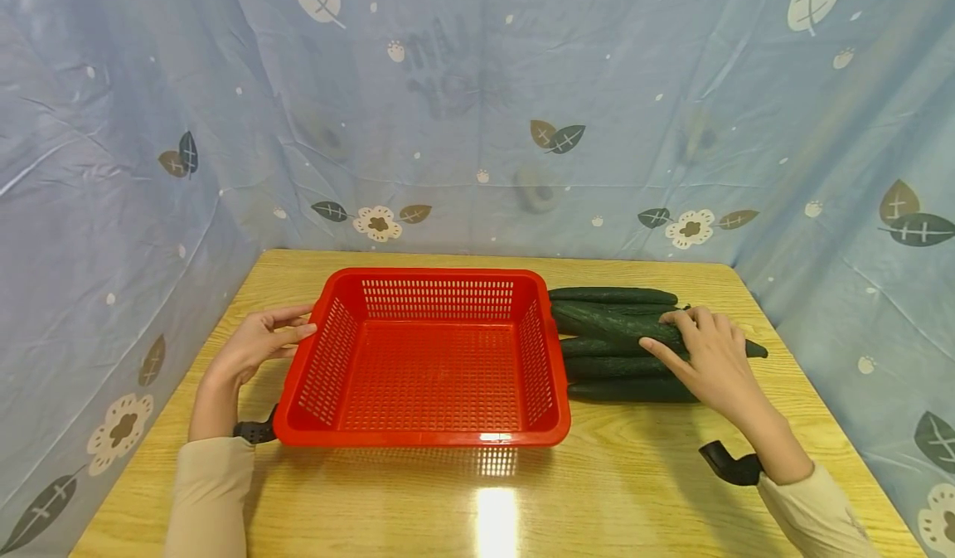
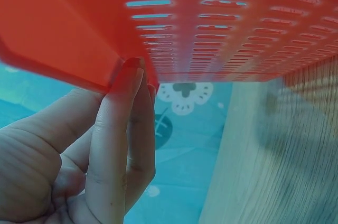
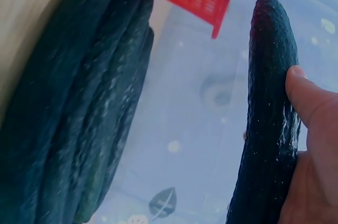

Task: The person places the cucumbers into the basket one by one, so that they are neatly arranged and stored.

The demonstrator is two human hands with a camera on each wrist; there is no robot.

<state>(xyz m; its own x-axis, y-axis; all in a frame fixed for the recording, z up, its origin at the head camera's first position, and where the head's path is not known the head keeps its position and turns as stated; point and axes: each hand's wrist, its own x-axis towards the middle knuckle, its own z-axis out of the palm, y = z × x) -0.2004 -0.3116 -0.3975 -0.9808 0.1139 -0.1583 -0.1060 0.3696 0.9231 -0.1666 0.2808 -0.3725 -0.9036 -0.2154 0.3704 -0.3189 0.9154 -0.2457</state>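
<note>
A red plastic basket (image 1: pixel 425 439) with slotted walls and a bare mesh floor stands on the table. At its left side, my left hand (image 1: pixel 257 342) pinches the rim between thumb and fingers; the left wrist view shows the fingertips (image 2: pixel 132 71) under the lip. To the basket's right, my right hand (image 1: pixel 712 359) grips a dark green cucumber (image 3: pixel 272 102) between thumb and fingers. In the right wrist view this cucumber is raised apart from several other cucumbers (image 3: pixel 79 108), which lie side by side on the table below. Part of the held cucumber is hidden behind the hand.
The wood-grain table (image 1: pixel 597 492) is enclosed at the back and sides by a blue curtain (image 1: pixel 477 185) with leaf and flower prints. Black straps sit at both wrists, the right one (image 1: pixel 731 464) sticking out over the table.
</note>
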